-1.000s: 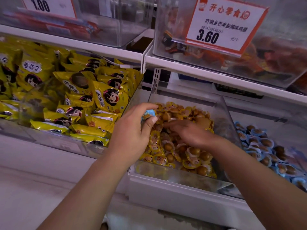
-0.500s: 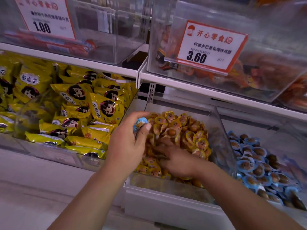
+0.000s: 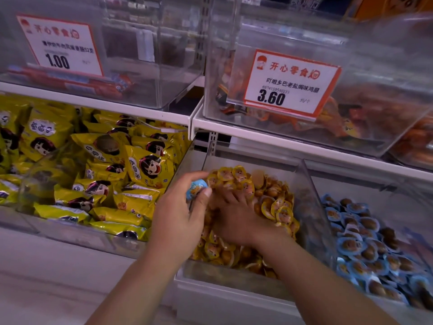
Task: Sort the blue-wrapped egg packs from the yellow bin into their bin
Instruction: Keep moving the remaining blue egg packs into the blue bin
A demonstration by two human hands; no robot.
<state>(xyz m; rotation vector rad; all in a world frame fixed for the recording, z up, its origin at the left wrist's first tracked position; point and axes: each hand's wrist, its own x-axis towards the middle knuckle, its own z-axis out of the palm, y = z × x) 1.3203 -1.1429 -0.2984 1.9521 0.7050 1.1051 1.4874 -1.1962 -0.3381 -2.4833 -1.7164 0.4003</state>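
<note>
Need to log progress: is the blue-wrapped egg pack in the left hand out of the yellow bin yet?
Out of the pile, not yet binned: the left hand holds the blue-wrapped egg pack above the yellow bin, left of the blue bin.

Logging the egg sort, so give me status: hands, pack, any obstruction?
Left hand grips one blue-wrapped egg pack. Right hand is digging in the clear bin of yellow-wrapped eggs. Clear divider stands before the blue-pack bin.

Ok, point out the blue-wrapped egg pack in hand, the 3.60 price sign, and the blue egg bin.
blue-wrapped egg pack [image 3: 196, 189]: head view, its visible blue face.
3.60 price sign [image 3: 290, 84]: head view, middle of the card.
blue egg bin [image 3: 386, 184]: head view, clear back wall.
</note>
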